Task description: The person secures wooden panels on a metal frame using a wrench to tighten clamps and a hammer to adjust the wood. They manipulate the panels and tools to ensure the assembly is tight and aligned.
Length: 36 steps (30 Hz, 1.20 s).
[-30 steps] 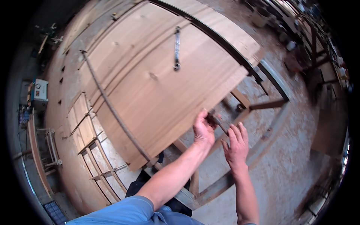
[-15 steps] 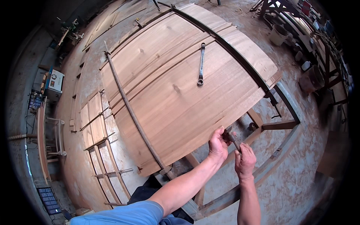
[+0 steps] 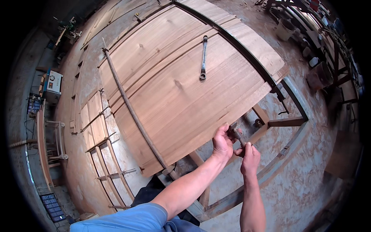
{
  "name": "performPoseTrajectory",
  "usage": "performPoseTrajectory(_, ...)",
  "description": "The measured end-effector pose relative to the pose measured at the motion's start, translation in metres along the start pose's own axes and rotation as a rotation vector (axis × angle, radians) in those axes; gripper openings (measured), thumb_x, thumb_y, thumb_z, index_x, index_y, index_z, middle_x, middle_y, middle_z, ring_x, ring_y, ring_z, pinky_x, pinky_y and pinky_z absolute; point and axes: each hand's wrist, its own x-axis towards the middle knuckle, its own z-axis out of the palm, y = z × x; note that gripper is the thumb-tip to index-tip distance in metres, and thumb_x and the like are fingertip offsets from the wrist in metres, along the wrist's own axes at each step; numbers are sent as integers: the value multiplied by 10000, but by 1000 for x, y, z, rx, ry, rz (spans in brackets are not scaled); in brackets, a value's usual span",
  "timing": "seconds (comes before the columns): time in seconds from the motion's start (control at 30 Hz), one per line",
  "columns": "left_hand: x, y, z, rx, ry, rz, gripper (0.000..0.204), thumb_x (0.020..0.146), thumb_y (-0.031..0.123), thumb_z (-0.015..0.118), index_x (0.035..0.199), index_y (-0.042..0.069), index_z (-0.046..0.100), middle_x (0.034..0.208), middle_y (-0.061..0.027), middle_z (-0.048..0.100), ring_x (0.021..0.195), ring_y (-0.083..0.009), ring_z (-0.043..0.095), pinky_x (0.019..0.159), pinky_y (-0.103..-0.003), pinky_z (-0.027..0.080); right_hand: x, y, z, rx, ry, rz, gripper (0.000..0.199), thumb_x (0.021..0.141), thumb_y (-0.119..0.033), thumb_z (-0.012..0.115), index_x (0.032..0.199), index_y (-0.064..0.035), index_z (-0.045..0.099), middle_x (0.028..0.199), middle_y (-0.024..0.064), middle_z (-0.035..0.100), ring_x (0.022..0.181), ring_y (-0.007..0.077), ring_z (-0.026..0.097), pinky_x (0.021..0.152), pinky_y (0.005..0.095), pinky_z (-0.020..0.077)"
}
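Note:
At the near edge of a wide wooden panel point(image 3: 181, 104), my left hand point(image 3: 223, 141) is closed round the head of a metal screw clamp point(image 3: 238, 137). The clamp's bar is hidden, so I cannot tell how it runs beneath the panel. My right hand point(image 3: 250, 156) pinches the outer end of the clamp's screw, fingers bent round its handle. Both hands are close together, just off the panel's edge. On top of the panel lies a double-ended ring wrench point(image 3: 203, 58).
A long bar clamp point(image 3: 127, 100) crosses the panel at left, and a dark one point(image 3: 235, 42) at right. Below is a metal-and-wood frame point(image 3: 286, 123). Clamped wooden strips point(image 3: 94, 123) lie at left. Buckets point(image 3: 285, 30) stand at far right.
My right hand's fingers have shifted on the screw handle, from wrapped round it to a pinch at its end. My left hand keeps its hold. The whole view has shifted slightly.

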Motion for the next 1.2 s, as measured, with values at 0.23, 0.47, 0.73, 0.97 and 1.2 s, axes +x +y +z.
performPoseTrajectory(0.23, 3, -4, -2, 3, -28, 4, 339, 873, 354, 570, 1042, 61, 595, 959, -92, 666, 889, -294, 655, 850, -442, 493, 5, -17, -6, 462, -149, 443, 361, 1030, -315, 437, 954, 18, 552, 632, 112, 630, 570, 243, 641, 542, 357, 532)
performPoseTrajectory(0.47, 1, 2, 2, 11, 17, -8, 376, 877, 388, 565, 1040, 51, 600, 987, -94, 670, 915, -291, 651, 842, -425, 486, 4, -24, -10, 379, -85, 497, 213, 1006, -220, 496, 1075, -27, 555, 948, 217, 667, 819, 332, 687, 729, 464, 573)
performPoseTrajectory(0.73, 3, -2, 3, 13, 9, 1, 366, 889, 383, 573, 1046, 52, 582, 987, -110, 660, 911, -301, 653, 811, -443, 523, -27, -15, -15, -1067, -8, -896, 200, 710, -150, 746, 888, -118, 660, 1260, 130, 568, 1181, 343, 531, 978, 445, 457)
performPoseTrajectory(0.97, 4, 0, -2, 18, -7, 16, 359, 891, 368, 583, 1056, 50, 568, 993, -121, 655, 902, -326, 660, 810, -469, 530, -18, -21, -11, -1111, 18, -1006, 172, 708, -205, 768, 780, -113, 642, 1142, 132, 649, 1011, 318, 625, 845, 400, 516)
performPoseTrajectory(1.2, 5, -2, 0, 40, -30, 15, 353, 896, 369, 562, 1048, 51, 567, 990, -121, 657, 907, -329, 664, 815, -469, 526, -9, -34, -25, -749, -139, -733, 160, 722, -100, 757, 828, -60, 643, 958, 150, 698, 834, 319, 659, 733, 393, 530)
